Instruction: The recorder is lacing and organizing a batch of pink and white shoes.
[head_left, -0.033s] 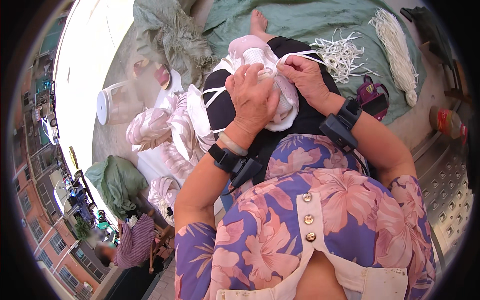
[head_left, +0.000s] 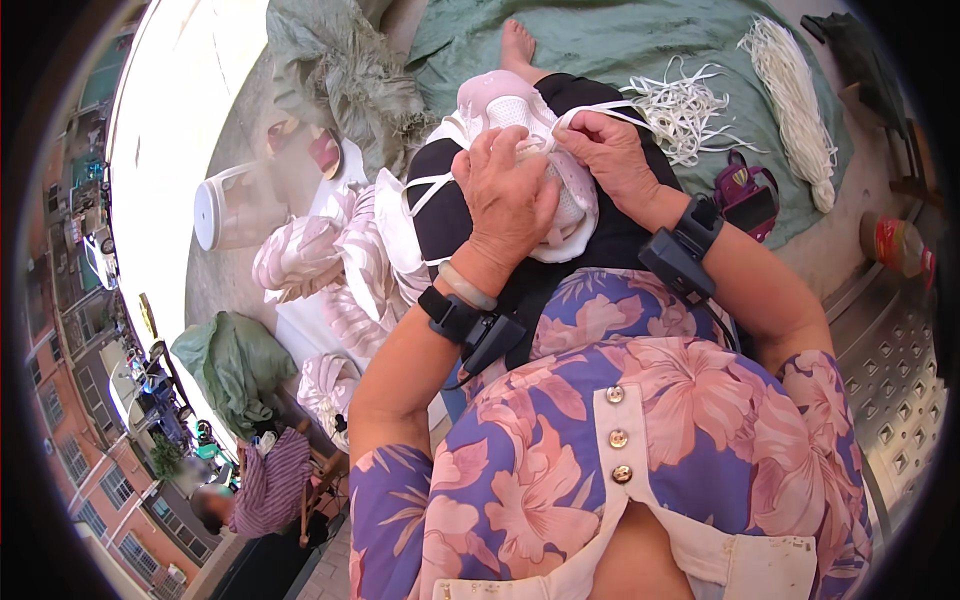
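Observation:
A white and pink sneaker (head_left: 568, 205) lies across my black-trousered lap, its toe pointing away from me. Over its lacing area, my left hand (head_left: 508, 195) curls its fingers round the edge of the shoe, hiding part of the eyelets. My right hand (head_left: 612, 160) pinches a flat white shoelace (head_left: 568, 118) between thumb and forefinger at the shoe's right side. One lace end trails past the right hand toward a loose heap of white laces (head_left: 685, 110). Another white lace end (head_left: 428, 185) loops out to the left of my left hand.
Bundled pink and white shoe parts (head_left: 345, 240) sit at my left, near a white tub (head_left: 225, 208). A long hank of laces (head_left: 795, 110) and a purple pouch (head_left: 747, 195) lie on the green cloth (head_left: 590, 45). Another person (head_left: 265, 485) sits at lower left.

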